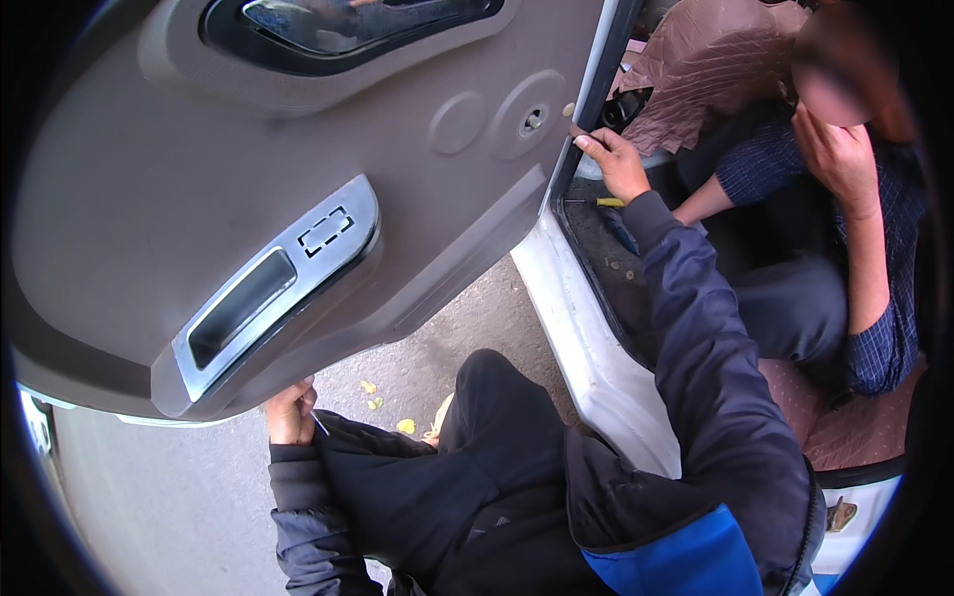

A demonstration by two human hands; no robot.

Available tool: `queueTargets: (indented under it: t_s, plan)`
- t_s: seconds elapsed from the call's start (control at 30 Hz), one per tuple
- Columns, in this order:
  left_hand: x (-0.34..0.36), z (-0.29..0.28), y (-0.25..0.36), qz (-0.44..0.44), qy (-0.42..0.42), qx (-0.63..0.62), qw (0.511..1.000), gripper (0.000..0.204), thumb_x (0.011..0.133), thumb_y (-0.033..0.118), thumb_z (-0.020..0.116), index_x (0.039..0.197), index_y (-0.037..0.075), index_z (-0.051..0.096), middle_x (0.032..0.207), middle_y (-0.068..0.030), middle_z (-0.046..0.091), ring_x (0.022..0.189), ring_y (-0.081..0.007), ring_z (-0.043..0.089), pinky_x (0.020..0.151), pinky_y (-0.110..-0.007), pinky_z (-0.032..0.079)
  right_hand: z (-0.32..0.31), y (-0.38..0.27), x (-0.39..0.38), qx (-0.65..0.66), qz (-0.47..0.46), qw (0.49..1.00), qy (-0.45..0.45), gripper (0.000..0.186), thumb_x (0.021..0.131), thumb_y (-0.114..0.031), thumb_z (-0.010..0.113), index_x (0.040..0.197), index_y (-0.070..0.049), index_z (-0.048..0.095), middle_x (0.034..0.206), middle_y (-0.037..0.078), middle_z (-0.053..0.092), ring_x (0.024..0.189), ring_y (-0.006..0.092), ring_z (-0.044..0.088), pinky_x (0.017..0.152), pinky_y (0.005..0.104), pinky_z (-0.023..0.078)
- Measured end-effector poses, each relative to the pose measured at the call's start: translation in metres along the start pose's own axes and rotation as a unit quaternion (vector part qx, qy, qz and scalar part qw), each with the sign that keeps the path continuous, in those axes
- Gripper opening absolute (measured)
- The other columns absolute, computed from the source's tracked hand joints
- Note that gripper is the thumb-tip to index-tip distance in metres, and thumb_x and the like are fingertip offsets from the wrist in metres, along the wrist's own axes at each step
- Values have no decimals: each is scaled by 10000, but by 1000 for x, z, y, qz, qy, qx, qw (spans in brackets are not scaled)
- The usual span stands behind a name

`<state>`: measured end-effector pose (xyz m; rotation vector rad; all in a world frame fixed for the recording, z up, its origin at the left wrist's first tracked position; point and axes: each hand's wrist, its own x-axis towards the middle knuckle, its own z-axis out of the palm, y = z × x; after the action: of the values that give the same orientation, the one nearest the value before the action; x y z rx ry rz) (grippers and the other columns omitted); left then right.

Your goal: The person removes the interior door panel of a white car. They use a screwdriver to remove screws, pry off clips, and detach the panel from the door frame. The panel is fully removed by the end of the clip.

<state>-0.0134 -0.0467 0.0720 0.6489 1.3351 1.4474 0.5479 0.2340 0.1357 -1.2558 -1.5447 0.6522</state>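
A brown car door panel (397, 169) stands open across the left and upper part of the head view. Under its lower edge, my left hand (290, 412) is closed, with a thin metal rod (320, 425) sticking out of the fingers; its other end is hidden. My right hand (616, 164) reaches to the door's right edge, thumb and forefinger pinched around something small and brownish that I cannot make out. Beside those fingertips, the panel has a round recess with a metal fitting (534, 121). A silver pull-handle trim (298, 268) with a rectangular cutout sits lower on the panel.
Inside the vehicle at right sits another person in a dark checked shirt (879, 328), one hand raised to the face. A yellow-handled screwdriver (608, 202) lies on the vehicle floor beyond my right wrist. The white door sill (586, 348) runs beside my knee. Yellow leaves (405, 426) lie on the pavement.
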Motion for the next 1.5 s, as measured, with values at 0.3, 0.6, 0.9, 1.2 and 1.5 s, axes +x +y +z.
queueTargets:
  t_s: [0.3,0.6,0.9,1.2,1.5]
  plan:
    - [-1,4,-1,22,-9,-3,1000,92,859,57,687,873,43,597,704,-16,523,509,-103,380,479,-255,294,-43,-55,37,-220,-145,963,-52,414,865,-412,798,976,-16,748,865,156,674,881,315,628,797,424,498]
    - [2,-1,-3,15,0,-8,1000,115,870,74,699,943,-5,658,749,-30,588,515,-99,405,481,-250,304,-48,-81,36,-399,-226,889,7,390,889,-441,754,954,-56,756,898,130,699,962,322,606,883,458,389]
    - [-2,8,5,11,-3,-16,1000,129,825,17,721,933,0,652,754,-34,592,504,-101,402,473,-252,306,-41,-96,17,-430,-219,874,49,387,885,-417,757,941,-34,757,880,137,713,959,324,606,864,466,378]
    - [1,4,0,2,0,-30,1000,167,820,19,716,966,6,636,787,-43,600,523,-103,424,471,-241,312,-44,-96,25,-432,-217,875,26,394,882,-440,753,930,-49,759,857,113,704,946,324,596,838,465,371]
    - [-1,9,4,12,18,-43,999,218,782,-70,686,966,21,611,771,-48,580,497,-116,417,439,-244,273,-40,-98,19,-433,-189,881,33,370,895,-404,756,947,-38,750,902,122,705,970,328,603,846,456,396]
